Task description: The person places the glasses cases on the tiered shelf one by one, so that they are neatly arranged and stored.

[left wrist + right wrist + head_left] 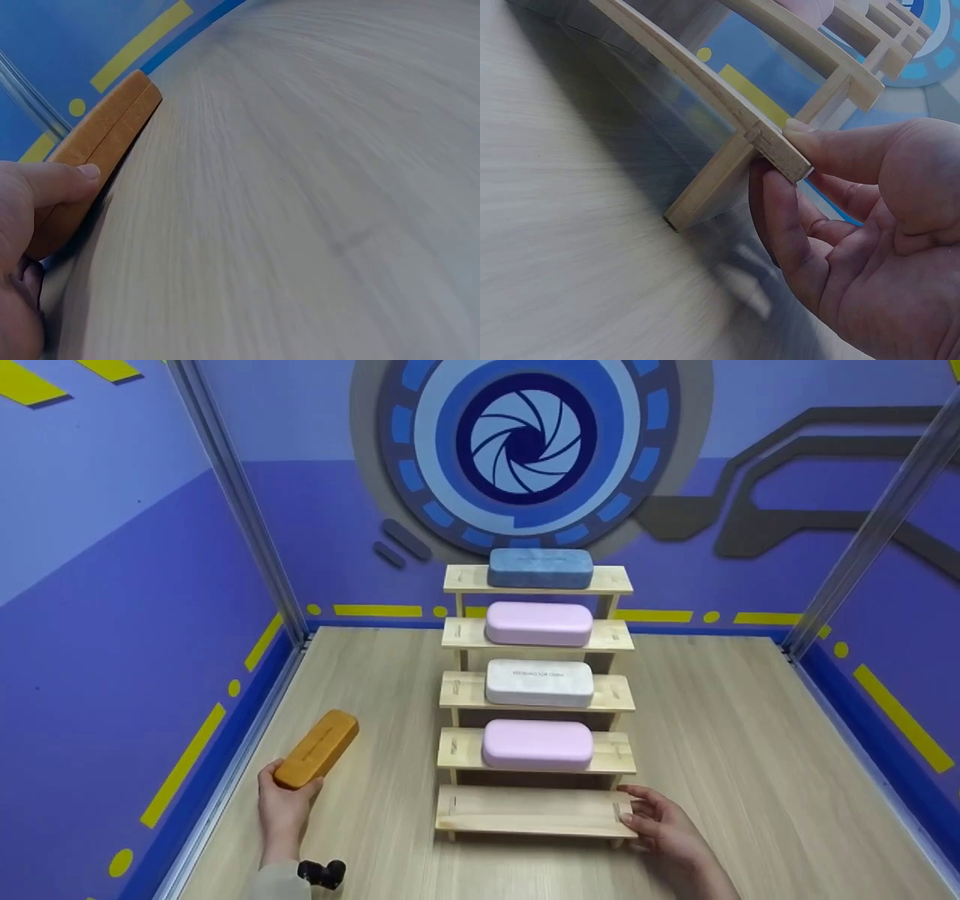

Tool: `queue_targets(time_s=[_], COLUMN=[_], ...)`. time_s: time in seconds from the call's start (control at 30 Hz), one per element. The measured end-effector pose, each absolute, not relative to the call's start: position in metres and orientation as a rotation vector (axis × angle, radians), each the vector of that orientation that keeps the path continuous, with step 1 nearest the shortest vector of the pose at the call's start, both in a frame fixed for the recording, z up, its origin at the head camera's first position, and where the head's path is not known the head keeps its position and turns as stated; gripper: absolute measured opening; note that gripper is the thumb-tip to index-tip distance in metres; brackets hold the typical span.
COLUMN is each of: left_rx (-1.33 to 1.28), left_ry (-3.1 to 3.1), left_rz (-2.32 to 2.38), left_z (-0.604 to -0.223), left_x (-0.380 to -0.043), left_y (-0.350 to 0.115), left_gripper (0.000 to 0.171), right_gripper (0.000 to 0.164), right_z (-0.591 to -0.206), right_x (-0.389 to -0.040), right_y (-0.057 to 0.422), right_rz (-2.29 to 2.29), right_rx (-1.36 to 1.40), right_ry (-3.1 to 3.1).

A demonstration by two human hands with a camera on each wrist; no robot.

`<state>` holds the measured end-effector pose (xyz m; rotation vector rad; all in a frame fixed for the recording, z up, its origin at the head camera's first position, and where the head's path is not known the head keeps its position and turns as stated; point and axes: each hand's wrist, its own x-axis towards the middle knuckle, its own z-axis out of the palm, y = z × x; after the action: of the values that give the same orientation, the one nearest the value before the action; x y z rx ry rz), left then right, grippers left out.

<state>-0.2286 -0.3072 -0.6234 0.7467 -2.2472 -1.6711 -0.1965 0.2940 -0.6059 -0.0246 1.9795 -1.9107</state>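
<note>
My left hand [283, 806] grips the near end of an orange-brown glasses case [318, 750], thumb along its side in the left wrist view. The case slants away to the right, close over the tabletop; whether it touches there I cannot tell. With thumb and fingers, my right hand [855, 217] pinches the right end of the lowest shelf [532, 810] of a wooden stepped rack. Nothing lies on that shelf. Above it, one per step, sit a pink case [538, 745], a white case [539, 682], another pink case [538, 624] and a blue case [540, 568].
The rack stands on a light wood-grain tabletop [750, 750]. Blue and purple printed panels enclose the back and both sides, with metal posts [240, 502] at the corners. A black device [322, 874] is at my left wrist.
</note>
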Motion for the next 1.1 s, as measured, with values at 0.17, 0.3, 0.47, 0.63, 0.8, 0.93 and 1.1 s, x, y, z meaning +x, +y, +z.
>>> queue_targets(time_s=[0.17, 0.3, 0.47, 0.63, 0.8, 0.93, 1.1], left_rx=[0.768, 0.762, 0.738, 0.731, 0.697, 0.657, 0.638], left_ry=[-2.23, -2.201, -2.164, -2.162, -2.129, -2.097, -2.124], left_rz=[-1.668, -1.69, -1.726, -1.718, -1.773, -1.809, -1.775], left_z=[-0.623, -0.623, -0.623, -0.619, -0.613, -0.607, -0.598], left_x=[-0.225, -0.224, -0.222, -0.22, -0.218, -0.215, -0.211], left_y=[-0.305, -0.302, -0.298, -0.295, -0.289, -0.284, -0.279], left_gripper=[0.089, 0.09, 0.091, 0.091, 0.092, 0.091, 0.088], right_gripper=[0.073, 0.073, 0.072, 0.073, 0.072, 0.072, 0.072], right_z=[-0.605, -0.606, -0.606, -0.605, -0.605, -0.606, -0.606], right_x=[-0.196, -0.196, -0.196, -0.197, -0.196, -0.196, -0.196], right_y=[0.294, 0.294, 0.294, 0.295, 0.295, 0.294, 0.294], right_rz=[-1.898, -1.908, -1.929, -1.926, -1.929, -1.929, -1.931], right_rx=[-0.014, -0.017, -0.059, -0.083, -0.088, -0.087, -0.077], right_ry=[1.999, 1.986, 1.965, 1.964, 1.971, 1.975, 1.975])
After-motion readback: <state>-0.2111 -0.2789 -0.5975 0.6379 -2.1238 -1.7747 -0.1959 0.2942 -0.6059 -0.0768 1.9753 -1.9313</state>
